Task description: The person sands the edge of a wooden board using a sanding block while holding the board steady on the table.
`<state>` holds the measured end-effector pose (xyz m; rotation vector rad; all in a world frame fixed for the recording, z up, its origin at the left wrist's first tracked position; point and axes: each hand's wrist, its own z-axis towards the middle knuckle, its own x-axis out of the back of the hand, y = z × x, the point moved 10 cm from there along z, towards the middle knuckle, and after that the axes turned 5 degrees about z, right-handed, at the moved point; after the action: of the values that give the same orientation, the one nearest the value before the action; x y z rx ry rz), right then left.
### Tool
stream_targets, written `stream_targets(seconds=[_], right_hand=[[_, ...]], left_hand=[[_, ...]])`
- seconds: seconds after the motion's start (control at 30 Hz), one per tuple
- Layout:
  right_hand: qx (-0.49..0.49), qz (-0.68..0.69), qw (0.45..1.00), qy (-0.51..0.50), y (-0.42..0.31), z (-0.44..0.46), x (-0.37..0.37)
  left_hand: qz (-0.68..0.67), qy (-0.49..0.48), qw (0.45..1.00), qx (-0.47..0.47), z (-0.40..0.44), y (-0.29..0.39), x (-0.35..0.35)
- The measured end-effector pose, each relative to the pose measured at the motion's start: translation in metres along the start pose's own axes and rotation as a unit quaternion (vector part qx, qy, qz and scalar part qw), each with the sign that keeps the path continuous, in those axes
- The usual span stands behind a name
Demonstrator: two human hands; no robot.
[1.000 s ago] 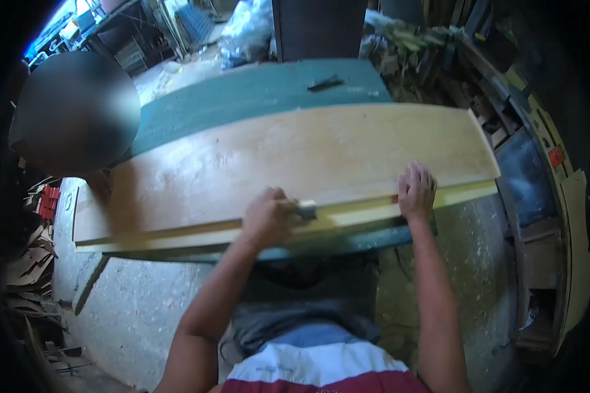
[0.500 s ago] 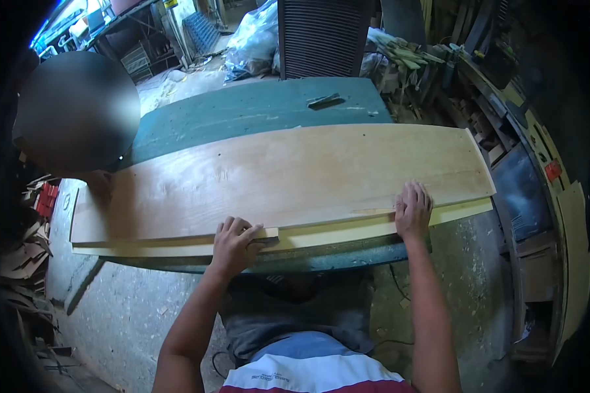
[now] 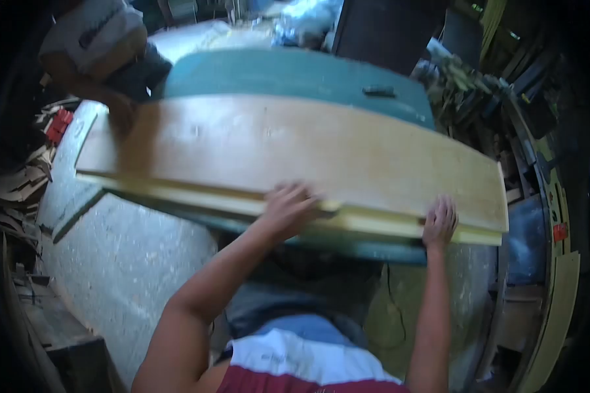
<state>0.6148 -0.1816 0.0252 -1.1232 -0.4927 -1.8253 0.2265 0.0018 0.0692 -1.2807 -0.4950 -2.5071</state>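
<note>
A long, pale wooden panel [image 3: 373, 157] lies over a yellowish board [image 3: 367, 221] that sticks out along the near edge. At that edge, left of its middle, my left hand [image 3: 288, 208] is closed on a small wooden block [image 3: 328, 213] with a dark underside. Motion blurs this hand, and most of the block is hidden beneath the fingers. Farther right, my right hand [image 3: 442, 219] rests on the panel's near edge, fingers stretched over its top face.
A green worktable [image 3: 242, 72] carries the boards, with a small dark object [image 3: 379, 92] on its far part. Another person [image 3: 98, 46] stands at the far left, a hand on the panel. Wood scraps [image 3: 19, 177] lie left; a cluttered shelf [image 3: 528, 262] stands right.
My view has turned, so the panel now slants down to the right. My left hand has slid rightward along the edge with the block, nearer to my right hand.
</note>
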Motion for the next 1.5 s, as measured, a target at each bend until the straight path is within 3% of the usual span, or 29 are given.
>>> stream_targets(seconds=[0.07,0.1,0.13,0.23,0.33,0.4,0.5,0.6,0.7,0.77,0.83,0.87,1.03,1.07,1.13,1.17,1.2,1.27,1.33,1.5], right_hand=[[-0.011,-0.022,1.0,0.011,0.003,0.0,-0.006],[-0.024,-0.031,0.999,0.0,-0.001,-0.006,-0.003],[-0.021,-0.028,0.999,-0.01,-0.003,-0.005,-0.001],[-0.018,-0.003,1.0,0.002,-0.008,-0.004,0.001],[-0.017,-0.011,1.0,0.014,-0.001,-0.001,-0.002],[-0.014,-0.008,1.0,0.005,0.0,0.0,-0.004],[-0.001,-0.016,1.0,-0.003,0.005,-0.002,-0.007],[0.003,0.001,1.0,-0.03,0.011,0.0,-0.005],[0.024,-0.016,0.999,-0.026,0.014,-0.008,-0.006],[0.029,-0.019,0.999,-0.008,0.008,-0.01,-0.001],[0.032,-0.032,0.999,0.002,0.008,-0.012,-0.002],[0.038,-0.05,0.998,0.017,0.007,-0.01,-0.002],[0.016,-0.055,0.998,0.01,0.023,-0.019,-0.033],[-0.015,0.035,0.998,0.047,0.0,-0.032,-0.03],[0.119,0.208,0.964,0.112,-0.134,-0.055,0.024],[0.071,0.391,0.918,0.004,-0.191,-0.057,0.041],[0.228,0.329,0.916,-0.04,-0.253,-0.073,0.046],[0.295,0.348,0.88,-0.132,-0.323,-0.101,0.035],[0.269,0.325,0.893,-0.157,-0.341,-0.104,0.017],[0.233,0.24,0.928,-0.163,-0.273,-0.091,0.006]], left_hand=[[0.043,0.075,0.996,-0.008,-0.048,-0.08,0.054],[0.128,0.041,0.991,0.013,-0.067,-0.115,0.08],[0.101,0.004,0.991,0.089,-0.1,-0.173,0.091],[0.167,0.027,0.981,0.092,-0.115,-0.188,0.133],[0.144,0.061,0.984,0.087,-0.104,-0.145,0.097],[0.104,0.102,0.986,0.077,-0.069,-0.08,0.069],[0.031,0.084,0.995,0.038,-0.031,-0.007,0.015],[0.047,0.093,0.994,0.027,-0.034,-0.015,0.047],[0.192,0.108,0.97,0.107,-0.107,-0.131,0.101],[0.189,0.117,0.961,0.165,-0.168,-0.223,0.14],[0.248,0.088,0.949,0.172,-0.172,-0.228,0.184],[0.187,0.081,0.961,0.187,-0.184,-0.255,0.167],[0.152,0.06,0.978,0.13,-0.092,-0.116,0.1],[0.121,0.054,0.983,0.129,-0.082,-0.102,0.084],[0.109,0.062,0.983,0.131,-0.076,-0.088,0.073],[0.12,0.068,0.98,0.144,-0.074,-0.087,0.071],[0.107,0.065,0.981,0.146,-0.074,-0.087,0.069],[0.091,0.048,0.985,0.14,-0.069,-0.085,0.073],[0.082,0.028,0.989,0.118,-0.064,-0.08,0.076],[0.089,0.003,0.988,0.13,-0.07,-0.095,0.074]])
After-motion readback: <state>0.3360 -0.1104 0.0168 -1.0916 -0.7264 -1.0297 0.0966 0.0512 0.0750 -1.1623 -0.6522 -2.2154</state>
